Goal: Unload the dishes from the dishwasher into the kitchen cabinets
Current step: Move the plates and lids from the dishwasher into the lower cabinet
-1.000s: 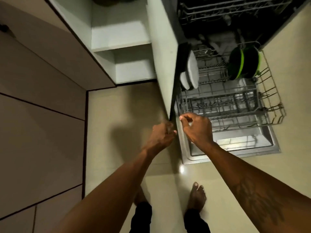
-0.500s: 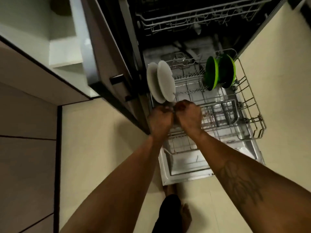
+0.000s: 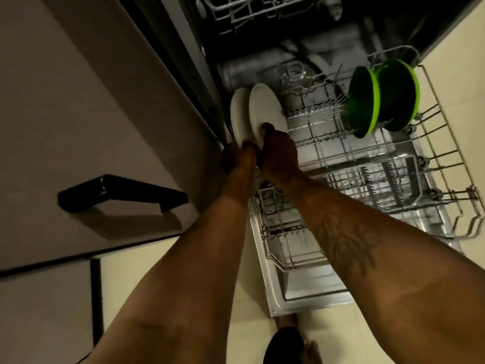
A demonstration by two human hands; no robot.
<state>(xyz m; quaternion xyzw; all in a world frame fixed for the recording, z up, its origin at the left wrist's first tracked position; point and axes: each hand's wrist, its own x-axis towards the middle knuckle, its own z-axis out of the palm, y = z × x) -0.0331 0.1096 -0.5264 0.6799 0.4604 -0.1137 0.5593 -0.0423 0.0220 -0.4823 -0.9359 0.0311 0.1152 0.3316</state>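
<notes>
The dishwasher's lower rack [image 3: 446,164] is pulled out over the open door [image 3: 309,298]. Two white plates stand on edge at the rack's left side: the nearer white plate [image 3: 265,106] and a second white plate [image 3: 237,114] behind it. Two green plates [image 3: 367,101] stand at the rack's far right. My right hand [image 3: 279,153] grips the lower edge of the nearer white plate, thumb on its face. My left hand [image 3: 237,158] is at the bottom edge of the second white plate, fingers closed on it.
A cabinet door with a black handle [image 3: 123,191] hangs open at the left, close to my left arm. The upper rack [image 3: 262,11] sits inside the dishwasher above. Beige tiled floor lies on both sides. My bare feet [image 3: 309,348] are below the door.
Both hands moved from the cabinet door edge to the white plates in the lower rack and closed on their bottom edges. The view swung right and closer to the dishwasher.
</notes>
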